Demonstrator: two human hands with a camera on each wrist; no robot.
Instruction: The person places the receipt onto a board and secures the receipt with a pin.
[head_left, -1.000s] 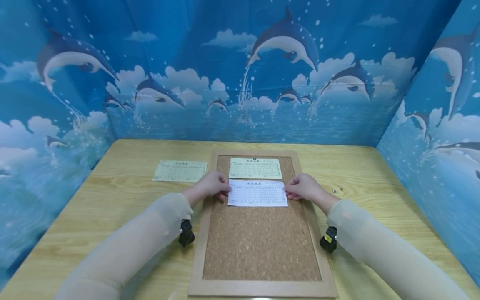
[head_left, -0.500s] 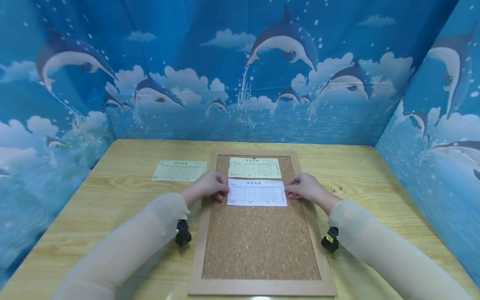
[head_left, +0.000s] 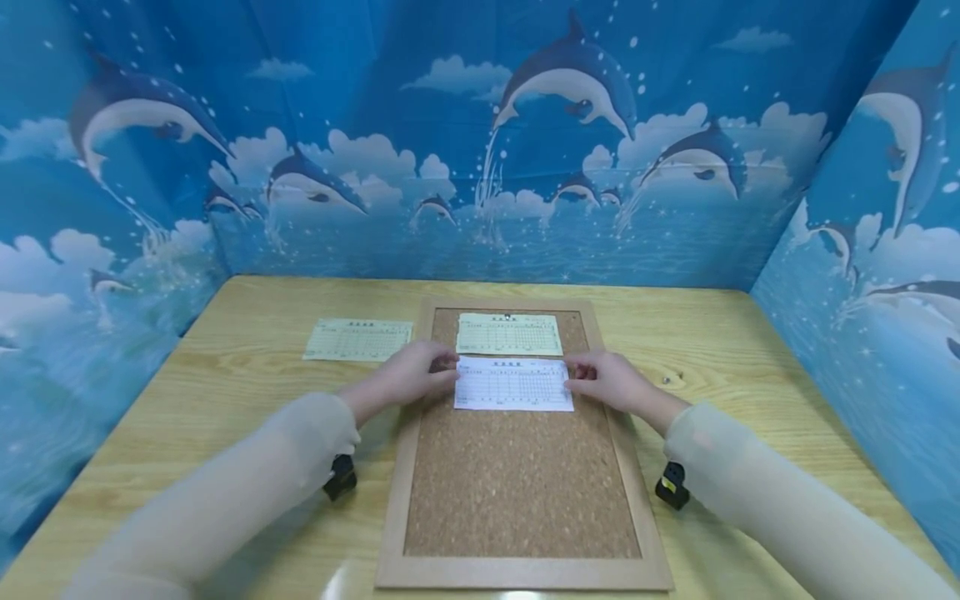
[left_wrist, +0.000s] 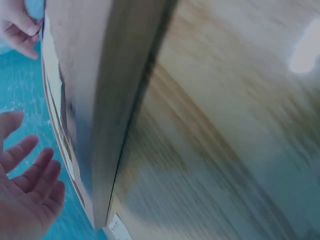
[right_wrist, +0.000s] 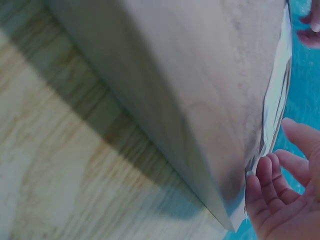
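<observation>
A white printed form lies on the upper part of the framed cork board, directly below a pale green form that has a small pin at its top edge. At the white form's left edge is my left hand, its fingers spread and relaxed in the left wrist view. My right hand is at the opposite edge, thumb apart from the index finger and the other fingers loosely bent. Neither hand pinches the paper. In both wrist views the forms show only edge-on above the board's frame.
Another pale green form lies on the wooden table left of the board. A couple of tiny shiny items lie right of the board, near my right wrist. A blue dolphin-print curtain encloses the back and sides.
Both hands have let go of the white form's edges and their fingers have opened. The left forearm has shifted slightly left, the right wrist slightly right. The form stays in place.
</observation>
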